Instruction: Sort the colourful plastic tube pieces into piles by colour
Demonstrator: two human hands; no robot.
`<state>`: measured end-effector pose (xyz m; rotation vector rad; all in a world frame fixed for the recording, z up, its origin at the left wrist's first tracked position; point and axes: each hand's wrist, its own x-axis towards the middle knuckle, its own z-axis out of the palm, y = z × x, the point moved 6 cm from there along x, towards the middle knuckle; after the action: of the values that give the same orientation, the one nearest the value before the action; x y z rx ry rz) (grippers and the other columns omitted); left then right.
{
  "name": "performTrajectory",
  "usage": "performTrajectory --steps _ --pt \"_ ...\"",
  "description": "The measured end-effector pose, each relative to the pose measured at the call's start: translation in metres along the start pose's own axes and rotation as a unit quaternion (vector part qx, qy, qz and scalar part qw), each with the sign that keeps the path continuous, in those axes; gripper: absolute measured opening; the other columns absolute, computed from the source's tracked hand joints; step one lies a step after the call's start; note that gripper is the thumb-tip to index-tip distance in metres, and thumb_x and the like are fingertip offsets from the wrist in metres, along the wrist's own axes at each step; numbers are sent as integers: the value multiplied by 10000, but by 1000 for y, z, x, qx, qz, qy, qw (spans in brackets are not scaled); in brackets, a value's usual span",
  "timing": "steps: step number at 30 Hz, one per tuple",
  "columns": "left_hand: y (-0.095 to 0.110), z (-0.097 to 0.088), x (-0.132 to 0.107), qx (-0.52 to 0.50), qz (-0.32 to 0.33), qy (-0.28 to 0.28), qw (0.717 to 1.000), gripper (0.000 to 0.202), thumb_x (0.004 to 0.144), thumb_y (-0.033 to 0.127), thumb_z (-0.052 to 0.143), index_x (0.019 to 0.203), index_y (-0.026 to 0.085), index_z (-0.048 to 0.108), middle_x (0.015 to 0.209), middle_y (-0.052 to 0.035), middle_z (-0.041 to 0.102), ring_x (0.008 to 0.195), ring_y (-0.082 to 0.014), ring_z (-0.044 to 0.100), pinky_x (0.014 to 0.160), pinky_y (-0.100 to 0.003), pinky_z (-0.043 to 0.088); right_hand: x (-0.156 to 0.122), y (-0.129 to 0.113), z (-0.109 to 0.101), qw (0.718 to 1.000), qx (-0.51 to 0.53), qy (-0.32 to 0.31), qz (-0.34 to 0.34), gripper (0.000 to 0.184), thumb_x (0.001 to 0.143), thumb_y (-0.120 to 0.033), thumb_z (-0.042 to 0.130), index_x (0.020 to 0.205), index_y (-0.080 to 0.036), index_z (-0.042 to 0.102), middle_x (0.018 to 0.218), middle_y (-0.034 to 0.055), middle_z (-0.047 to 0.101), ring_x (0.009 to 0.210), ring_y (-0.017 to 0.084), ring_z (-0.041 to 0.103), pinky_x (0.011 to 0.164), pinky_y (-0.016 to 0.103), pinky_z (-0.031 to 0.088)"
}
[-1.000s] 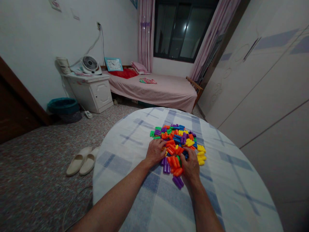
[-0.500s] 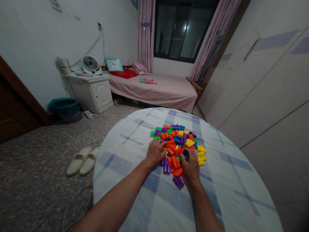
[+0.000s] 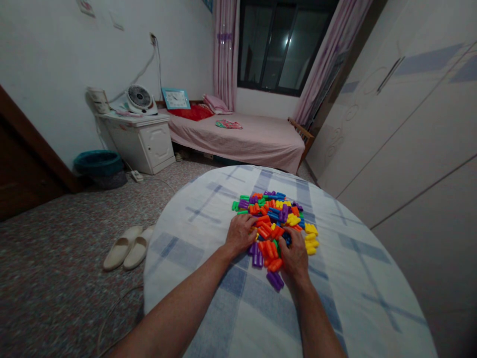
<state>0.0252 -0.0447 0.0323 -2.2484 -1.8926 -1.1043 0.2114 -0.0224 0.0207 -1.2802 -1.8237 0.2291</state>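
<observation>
A heap of small plastic blocks (image 3: 264, 229) in orange, purple, yellow, green and blue lies on the tablecloth, each shaped like joined short tubes. At its left edge rests my left hand (image 3: 240, 233), fingers bent against orange pieces, with a bit of yellow by the fingertips; what it holds, if anything, is hidden. My right hand (image 3: 295, 252) is at the near right of the heap, thumb and fingers curled around a dark blue block (image 3: 286, 238). Close to it lie orange blocks (image 3: 269, 250) and a purple block (image 3: 275, 281). Yellow blocks (image 3: 311, 243) lie right of that hand.
The round table wears a white and blue checked cloth (image 3: 208, 209). Beyond it stand a bed (image 3: 257, 134), a white cabinet (image 3: 158, 144) with a fan (image 3: 140, 98), and a bin (image 3: 99, 166). Slippers (image 3: 121, 251) lie on the floor left; a wardrobe (image 3: 402, 149) is at right.
Both hands stay almost in the same place, and the blocks lie as before. Only a very slight shift of the camera shows.
</observation>
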Motion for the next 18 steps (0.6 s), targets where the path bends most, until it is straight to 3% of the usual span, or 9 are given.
performTrajectory --steps 18 --pt "2 -2 0 -4 5 8 1000 291 778 207 577 1067 196 609 1063 -54 615 1030 -217 524 933 -381 417 0 3 0 1000 -3 9 -7 276 811 -346 468 1009 -191 582 1027 100 605 998 232 530 921 420 405"
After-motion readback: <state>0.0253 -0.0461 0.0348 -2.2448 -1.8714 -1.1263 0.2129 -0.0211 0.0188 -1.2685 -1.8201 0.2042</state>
